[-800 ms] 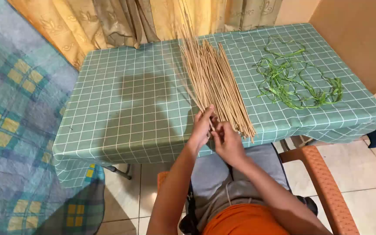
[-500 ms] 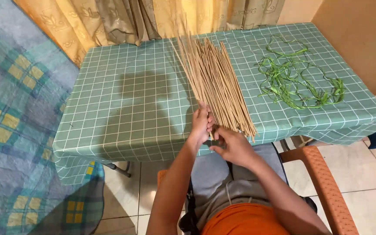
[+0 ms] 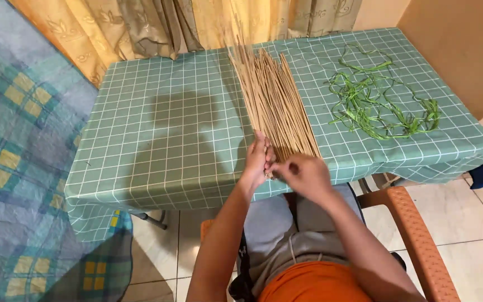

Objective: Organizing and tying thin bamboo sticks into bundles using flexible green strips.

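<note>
A bundle of long thin tan sticks (image 3: pixel 273 103) lies across a table with a green checked cloth (image 3: pixel 180 140), running from the near edge toward the curtains. My left hand (image 3: pixel 258 159) grips the near ends of the sticks at the table's front edge. My right hand (image 3: pixel 303 172) is closed right beside it, pinching at the same stick ends; what it holds is hidden by the fingers. A loose tangle of green leaf strips (image 3: pixel 381 103) lies on the cloth to the right of the sticks.
I sit on an orange plastic chair (image 3: pixel 415 235) pulled up to the table. Gold curtains (image 3: pixel 157 28) hang behind the table. A blue and yellow plaid cloth (image 3: pixel 12 168) covers the left side. A tan wall (image 3: pixel 459 45) stands at right.
My right hand has slid a little right and down along the stick ends. The left hand has stayed at the bundle's near end.
</note>
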